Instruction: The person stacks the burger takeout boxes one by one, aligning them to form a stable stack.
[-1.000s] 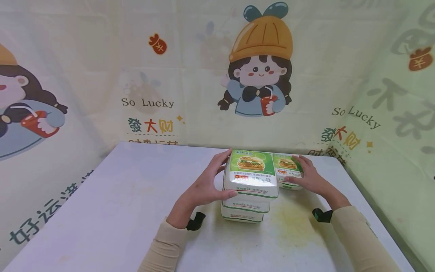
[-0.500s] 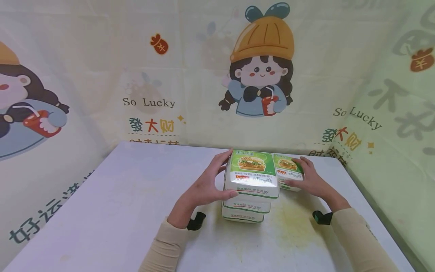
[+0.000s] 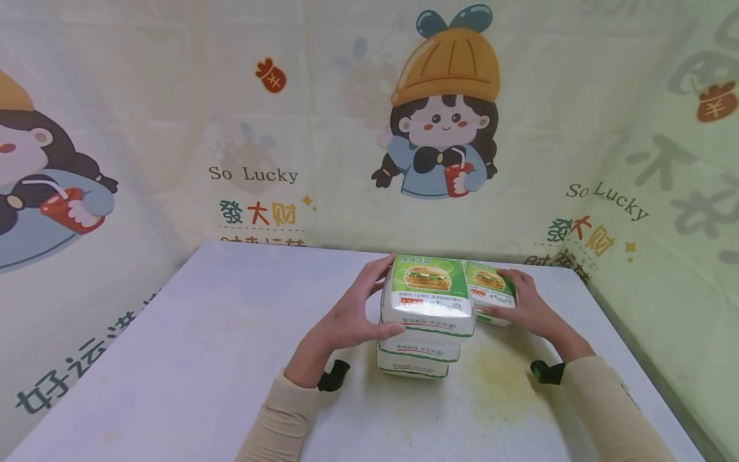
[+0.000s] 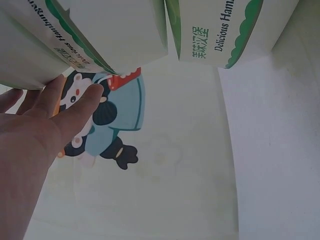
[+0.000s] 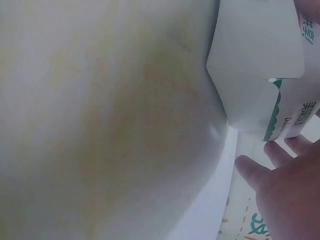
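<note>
A hamburger box (image 3: 428, 292), white with a green lid picture, tops a stack at mid-table. Below it show two more white hamburger boxes (image 3: 416, 367). My left hand (image 3: 352, 314) grips the top box at its left side, thumb on the front face and fingers towards the back. In the left wrist view the fingers (image 4: 52, 95) lie against a box side. Another hamburger box (image 3: 491, 285) stands behind and to the right of the stack. My right hand (image 3: 531, 305) holds that box by its right side, thumb in front; its underside and left side are partly hidden.
The white table (image 3: 190, 359) has a yellowish stain (image 3: 502, 378) in front of the right box. A printed cloth (image 3: 335, 128) hangs behind the table and along both sides. Black wrist devices (image 3: 333, 376) sit at both wrists.
The fingers and thumb of my right hand have closed slightly further round the right box. My left hand and the stack stay in place; the view shifts very slightly.
</note>
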Tool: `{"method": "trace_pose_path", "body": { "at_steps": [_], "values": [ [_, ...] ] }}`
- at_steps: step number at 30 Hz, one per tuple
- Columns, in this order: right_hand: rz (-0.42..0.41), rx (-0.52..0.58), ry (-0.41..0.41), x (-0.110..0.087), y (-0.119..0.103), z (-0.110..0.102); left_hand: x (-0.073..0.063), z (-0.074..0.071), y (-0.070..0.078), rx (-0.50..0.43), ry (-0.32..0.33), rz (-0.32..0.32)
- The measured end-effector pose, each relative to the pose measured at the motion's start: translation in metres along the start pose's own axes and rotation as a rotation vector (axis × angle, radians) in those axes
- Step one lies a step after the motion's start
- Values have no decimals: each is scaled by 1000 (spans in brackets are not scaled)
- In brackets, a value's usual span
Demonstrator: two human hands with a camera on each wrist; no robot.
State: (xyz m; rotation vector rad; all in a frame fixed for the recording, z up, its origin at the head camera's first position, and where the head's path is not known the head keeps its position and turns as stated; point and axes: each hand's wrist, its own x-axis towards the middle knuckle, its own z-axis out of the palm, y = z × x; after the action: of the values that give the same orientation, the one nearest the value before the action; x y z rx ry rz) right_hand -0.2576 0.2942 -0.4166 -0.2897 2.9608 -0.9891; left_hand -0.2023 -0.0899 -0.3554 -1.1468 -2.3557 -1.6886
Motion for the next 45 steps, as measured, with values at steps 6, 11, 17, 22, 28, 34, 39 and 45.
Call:
{"method": "trace_pose_path", "body": {
  "at_steps": [6,11,17,22,28,34,39,45],
  "values": [
    [3,-17,24,-2,-2,1,0,0,0,3,-2,-5],
    [3,-21,35,-3,-2,2,0,1,-2,8,1,-3],
    [10,-17,45,-5,-2,3,-1,1,-1,5,-1,0],
    [22,-22,61,-6,-3,0,-1,1,0,-1,-1,4],
    [8,0,96,-8,-11,-9,-1,1,-1,4,2,-5],
    [-29,28,141,-10,-23,-19,-1,1,-2,16,4,-6],
    [-49,39,173,-13,-29,-25,-1,1,-2,18,4,-8],
    [-50,66,209,-18,-39,-34,-2,1,-1,11,6,-13]
  ]
}}
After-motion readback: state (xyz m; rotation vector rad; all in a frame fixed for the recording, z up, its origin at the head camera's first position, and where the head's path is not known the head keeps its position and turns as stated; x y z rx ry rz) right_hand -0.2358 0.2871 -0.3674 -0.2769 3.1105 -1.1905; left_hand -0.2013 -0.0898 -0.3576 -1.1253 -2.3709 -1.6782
